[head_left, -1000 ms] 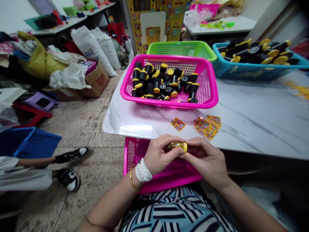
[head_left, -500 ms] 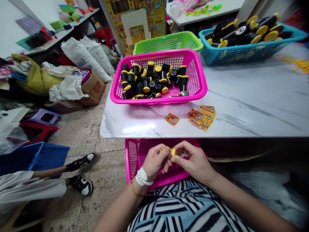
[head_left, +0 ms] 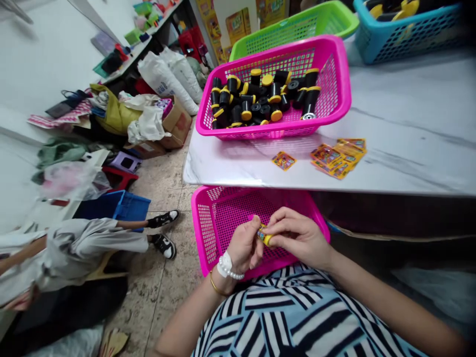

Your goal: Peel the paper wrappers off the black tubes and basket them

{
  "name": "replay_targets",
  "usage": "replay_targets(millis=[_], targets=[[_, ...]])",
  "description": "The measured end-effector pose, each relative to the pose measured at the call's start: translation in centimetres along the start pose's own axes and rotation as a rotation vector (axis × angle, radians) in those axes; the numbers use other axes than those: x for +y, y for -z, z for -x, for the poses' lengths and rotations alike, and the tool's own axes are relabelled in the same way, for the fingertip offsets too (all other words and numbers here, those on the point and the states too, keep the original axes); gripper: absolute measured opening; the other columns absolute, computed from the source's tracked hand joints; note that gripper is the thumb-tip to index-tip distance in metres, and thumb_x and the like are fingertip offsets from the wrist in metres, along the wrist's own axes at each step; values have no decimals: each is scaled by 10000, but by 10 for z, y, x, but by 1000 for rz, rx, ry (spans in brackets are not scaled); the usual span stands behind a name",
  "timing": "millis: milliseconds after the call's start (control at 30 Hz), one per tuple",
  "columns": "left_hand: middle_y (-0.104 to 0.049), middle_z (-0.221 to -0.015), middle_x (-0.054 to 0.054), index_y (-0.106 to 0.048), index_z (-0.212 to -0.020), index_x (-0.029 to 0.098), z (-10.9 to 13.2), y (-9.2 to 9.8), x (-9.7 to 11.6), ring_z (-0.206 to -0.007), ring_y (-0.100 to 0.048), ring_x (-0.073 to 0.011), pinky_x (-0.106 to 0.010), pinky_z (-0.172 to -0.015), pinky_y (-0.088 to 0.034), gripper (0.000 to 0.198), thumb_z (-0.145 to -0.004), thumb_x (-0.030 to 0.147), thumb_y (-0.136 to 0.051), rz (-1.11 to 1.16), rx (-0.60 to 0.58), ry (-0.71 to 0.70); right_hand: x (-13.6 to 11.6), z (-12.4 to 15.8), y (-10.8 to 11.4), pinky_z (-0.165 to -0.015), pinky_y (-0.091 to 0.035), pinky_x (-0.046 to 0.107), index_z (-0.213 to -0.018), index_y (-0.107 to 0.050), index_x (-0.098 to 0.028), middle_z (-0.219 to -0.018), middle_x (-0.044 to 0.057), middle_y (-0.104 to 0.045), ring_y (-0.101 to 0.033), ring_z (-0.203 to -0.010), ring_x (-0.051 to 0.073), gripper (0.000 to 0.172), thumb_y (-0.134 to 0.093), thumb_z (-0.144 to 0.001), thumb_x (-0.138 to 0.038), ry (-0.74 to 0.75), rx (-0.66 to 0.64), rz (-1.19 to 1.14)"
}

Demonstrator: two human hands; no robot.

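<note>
Two bare hands held a small yellow cylinder over a lower pink basket.

Above that basket, the left hand pinched the cylinder's printed end between thumb and fingers, and the right hand pinched its plain yellow end. On the marbled table beyond the basket lay a single orange card and, to its right, a pile of orange cards; farther beyond stood an upper pink basket of black-and-yellow pieces. With only fingertips on so small a piece, a loosened pinch could have dropped it into the lower basket. If the print was a sticker, uneven pressure might have creased it; fingers hid too much to tell.
</note>
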State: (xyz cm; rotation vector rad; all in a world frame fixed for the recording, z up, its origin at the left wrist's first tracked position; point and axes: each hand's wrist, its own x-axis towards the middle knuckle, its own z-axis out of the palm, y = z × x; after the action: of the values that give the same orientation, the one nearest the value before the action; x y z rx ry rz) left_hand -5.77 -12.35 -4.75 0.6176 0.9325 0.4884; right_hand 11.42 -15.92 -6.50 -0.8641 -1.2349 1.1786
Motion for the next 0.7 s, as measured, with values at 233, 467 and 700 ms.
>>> replay_targets(millis=[233,467,700], targets=[[-537,-360,59,-574,-835,167,23,-3,-8,-193,-341,-76,-145,-226,-232,546,-807,705,-660,-90,102,3,-1,4,-6,-644,-606,236,-1103,-757,-284,-1038,40,-604,-673,-785,118,221,-691,-921,-176,13,-145,-7],[-417,-299,58,-526,-545,165,28,-1,-16,-196,-311,-52,-158,-236,-238,639,-779,750,-634,-58,60,9,-4,21,-20,-664,-577,238,-909,-766,-238,-936,27,-595,-640,-768,119,100,-717,-895,-152,193,-113,180],[-487,-332,28,-551,-545,146,28,-7,-20,-202,-362,-52,-151,-234,-195,640,-855,703,-606,-28,32,51,-16,33,-19,-780,-608,318,-1114,-738,-252,-1052,72,-621,-661,-913,174,208,-678,-925,-191,256,-83,420]])
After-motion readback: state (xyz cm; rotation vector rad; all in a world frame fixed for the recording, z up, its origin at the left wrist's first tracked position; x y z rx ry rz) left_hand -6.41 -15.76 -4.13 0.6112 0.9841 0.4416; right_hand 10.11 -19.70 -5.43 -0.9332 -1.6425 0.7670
